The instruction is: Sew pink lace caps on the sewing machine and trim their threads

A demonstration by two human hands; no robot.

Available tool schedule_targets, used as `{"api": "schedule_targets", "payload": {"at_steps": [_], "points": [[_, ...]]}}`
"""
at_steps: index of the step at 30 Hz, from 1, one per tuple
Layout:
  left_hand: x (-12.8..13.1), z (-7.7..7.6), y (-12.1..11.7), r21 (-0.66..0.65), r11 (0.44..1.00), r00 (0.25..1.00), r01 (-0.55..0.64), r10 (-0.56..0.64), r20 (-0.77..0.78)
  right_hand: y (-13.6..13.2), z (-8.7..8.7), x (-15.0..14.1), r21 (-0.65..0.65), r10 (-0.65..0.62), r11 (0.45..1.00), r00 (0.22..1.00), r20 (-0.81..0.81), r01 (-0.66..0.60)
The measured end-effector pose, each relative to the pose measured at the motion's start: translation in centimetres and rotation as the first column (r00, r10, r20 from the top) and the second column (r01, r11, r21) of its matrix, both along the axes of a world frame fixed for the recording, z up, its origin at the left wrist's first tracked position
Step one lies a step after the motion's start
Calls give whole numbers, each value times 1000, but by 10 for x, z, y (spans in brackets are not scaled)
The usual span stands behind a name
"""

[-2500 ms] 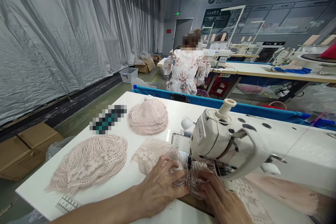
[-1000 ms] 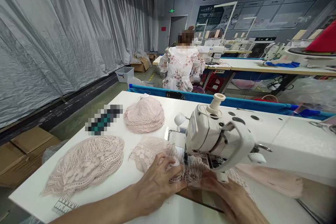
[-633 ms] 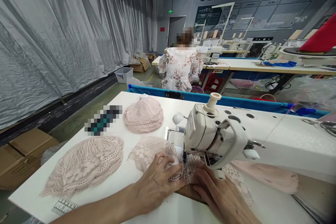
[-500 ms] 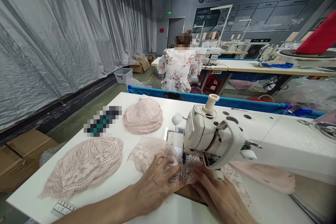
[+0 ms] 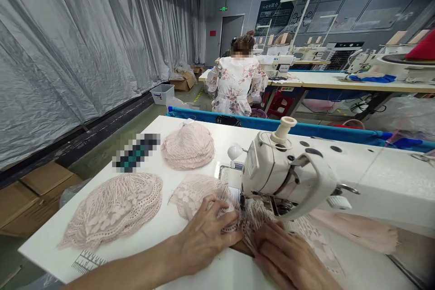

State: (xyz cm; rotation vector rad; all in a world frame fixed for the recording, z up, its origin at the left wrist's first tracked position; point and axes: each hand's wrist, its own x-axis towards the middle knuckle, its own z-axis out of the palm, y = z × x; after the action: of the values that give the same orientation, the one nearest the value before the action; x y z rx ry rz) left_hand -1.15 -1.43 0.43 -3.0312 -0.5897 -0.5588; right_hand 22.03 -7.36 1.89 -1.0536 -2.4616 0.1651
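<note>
Grey, crinkled material is noted in the curtain (image 5: 88,45) hung along the far left. In front of it is found a white table (image 5: 222,142), and on this a white sewing machine (image 5: 272,163) is mounted, its head set over the work. A stack of pale pink lace (image 5: 115,208) is laid at the table's left, and a rounder pink stack (image 5: 188,145) is placed behind it. The lace piece (image 5: 193,195) being worked is located on the table near the needle; gathered lace (image 5: 256,215) is also seen just right of the needle, though whether the two are joined cannot be told. The right hand (image 5: 288,253) is rested against the gathered lace, its fingers bent and bunched together; the tips are hidden, so a pinch cannot be confirmed. The left hand (image 5: 210,231) is set across the lace piece, its fingers loosely curled and parted, the tips laid on the cloth without a closed grip. Between the hands, the presser foot (image 5: 242,201) is sited. The step in hand is judged to be guided stitching; by the next move, an even feed and fingertips kept clear of the needle are required.
</note>
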Motion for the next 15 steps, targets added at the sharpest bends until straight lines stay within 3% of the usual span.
{"api": "schedule_targets", "payload": {"at_steps": [5,8,11,15], "points": [[0,2,1,7,1000,1000,11,-11,2,0,1,3,-94,0,996,1000,9,1],[1,5,1,19,1000,1000,17,-18,17,0,-5,0,-97,-89,992,995,-51,83],[1,6,1,27,1000,1000,5,-5,21,0,-17,-4,-39,-186,982,980,-72,183],[1,5,2,45,999,1000,10,-11,12,3,-27,-2,68,-195,979,981,2,194]]}}
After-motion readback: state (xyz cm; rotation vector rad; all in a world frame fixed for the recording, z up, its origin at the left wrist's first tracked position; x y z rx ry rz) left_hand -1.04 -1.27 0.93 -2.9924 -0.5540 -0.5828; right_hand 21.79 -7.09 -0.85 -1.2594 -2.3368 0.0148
